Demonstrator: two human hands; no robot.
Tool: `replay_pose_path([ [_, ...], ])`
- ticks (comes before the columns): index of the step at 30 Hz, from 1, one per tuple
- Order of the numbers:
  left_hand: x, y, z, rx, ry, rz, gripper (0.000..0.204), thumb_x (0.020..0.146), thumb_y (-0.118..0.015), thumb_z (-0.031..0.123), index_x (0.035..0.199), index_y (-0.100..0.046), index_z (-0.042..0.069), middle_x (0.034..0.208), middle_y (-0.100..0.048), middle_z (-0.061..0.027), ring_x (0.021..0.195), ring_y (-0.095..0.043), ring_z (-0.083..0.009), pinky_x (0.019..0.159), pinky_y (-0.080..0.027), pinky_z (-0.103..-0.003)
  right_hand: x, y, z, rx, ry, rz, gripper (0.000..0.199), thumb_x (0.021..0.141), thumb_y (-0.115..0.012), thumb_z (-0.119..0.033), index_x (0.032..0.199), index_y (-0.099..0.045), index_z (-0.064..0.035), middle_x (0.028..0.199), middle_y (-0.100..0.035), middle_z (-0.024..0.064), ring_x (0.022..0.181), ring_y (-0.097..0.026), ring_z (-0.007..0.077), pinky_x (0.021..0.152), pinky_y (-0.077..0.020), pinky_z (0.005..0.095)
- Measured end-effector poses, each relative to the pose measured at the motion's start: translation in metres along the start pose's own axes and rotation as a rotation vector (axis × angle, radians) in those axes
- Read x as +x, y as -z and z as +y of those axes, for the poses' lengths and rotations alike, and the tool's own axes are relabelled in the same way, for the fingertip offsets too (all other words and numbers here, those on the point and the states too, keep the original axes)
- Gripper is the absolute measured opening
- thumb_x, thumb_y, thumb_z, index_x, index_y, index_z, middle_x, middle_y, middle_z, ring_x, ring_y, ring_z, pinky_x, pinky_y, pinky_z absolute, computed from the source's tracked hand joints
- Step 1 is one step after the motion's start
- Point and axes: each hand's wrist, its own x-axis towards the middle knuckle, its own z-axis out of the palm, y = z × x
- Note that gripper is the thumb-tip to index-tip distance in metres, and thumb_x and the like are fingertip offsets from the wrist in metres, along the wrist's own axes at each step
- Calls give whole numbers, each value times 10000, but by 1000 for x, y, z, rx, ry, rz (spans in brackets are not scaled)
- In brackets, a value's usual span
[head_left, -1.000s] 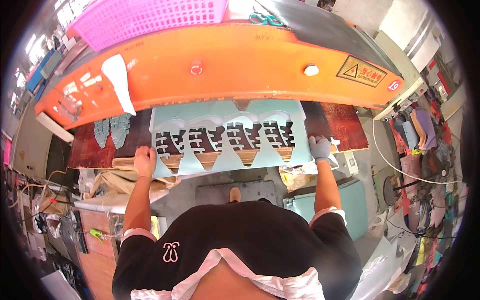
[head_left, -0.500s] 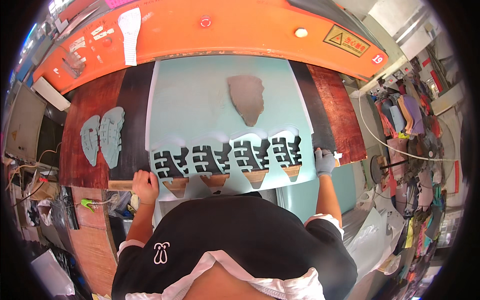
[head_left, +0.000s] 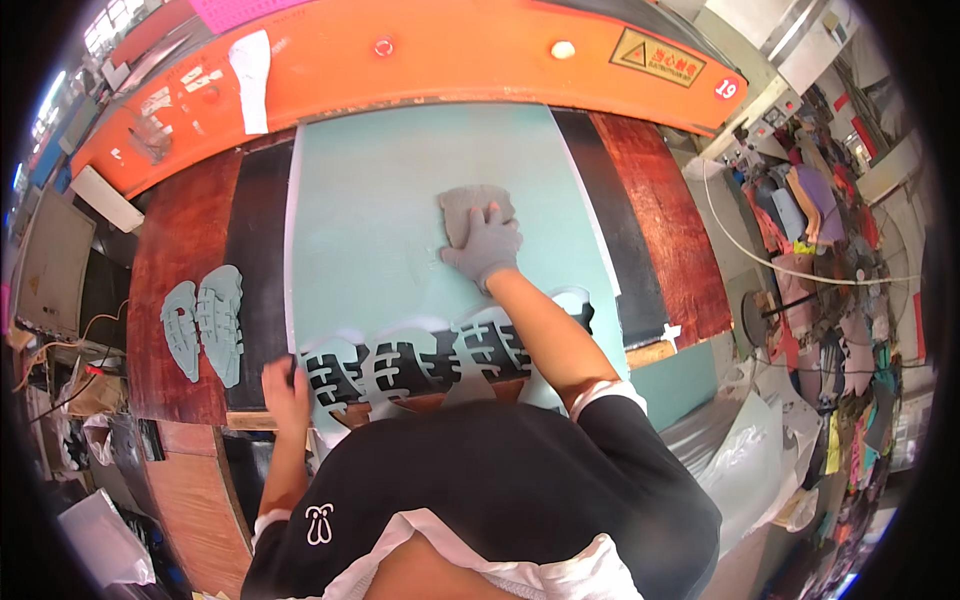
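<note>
A pale green sheet lies across the table, with a row of slotted openings cut along its near side. On it rests a grey-brown shaped plate, partly hidden by my hand. My right hand, in a grey glove, lies on that plate with its fingers spread. At the sheet's near left corner is my bare left hand, close to the edge. Its fingers are blurred, and whether they grip the sheet does not show. Two slotted green cut pieces lie side by side on the left.
An orange machine beam spans the far side of the table. The red-brown board with dark strips extends beyond the sheet on both sides. Clear plastic sheeting hangs at the near right, and coloured scraps hang farther right.
My right hand has left the sheet's near right edge and reached onto the grey-brown plate. My left hand remains by the near left corner, now blurred. The whole view has shifted.
</note>
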Motion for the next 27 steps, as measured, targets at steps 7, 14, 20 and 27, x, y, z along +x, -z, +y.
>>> replay_pose_path([
  [7, 47, -103, 94, 166, -465, -311, 466, 822, -601, 273, 1238, -514, 83, 1347, -438, -117, 1257, -369, -334, 1025, -263, -516, -4, 8, 5, 164, -44, -35, 896, 589, -697, -514, 1340, -411, -117, 1413, -333, 180, 1164, -441, 402, 937, -406, 420],
  [14, 44, -114, 94, 197, -482, -365, 492, 820, -602, 311, 1253, -512, 98, 1385, -411, -80, 1286, -336, -325, 1027, -236, -551, 16, 5, 73, 1371, 9, 52, 888, 580, -766, -368, 1321, -432, -12, 1301, -449, 225, 1109, -519, 315, 929, -437, 346],
  [20, 44, -118, 96, 201, -459, -337, 464, 812, -615, 319, 1219, -546, 108, 1361, -440, -73, 1268, -359, -320, 1022, -249, -551, 16, 31, 123, 587, -24, 174, 785, 592, -715, -398, 1284, -505, -94, 1389, -366, 178, 1134, -488, 356, 956, -421, 404],
  [27, 45, -115, 97, 207, -452, -357, 468, 802, -624, 309, 1218, -547, 109, 1364, -438, -69, 1270, -359, -321, 1016, -255, -557, 16, 20, 133, 76, 30, 174, 778, 542, -720, -484, 1231, -570, -156, 1348, -434, 116, 1072, -509, 340, 903, -448, 370],
])
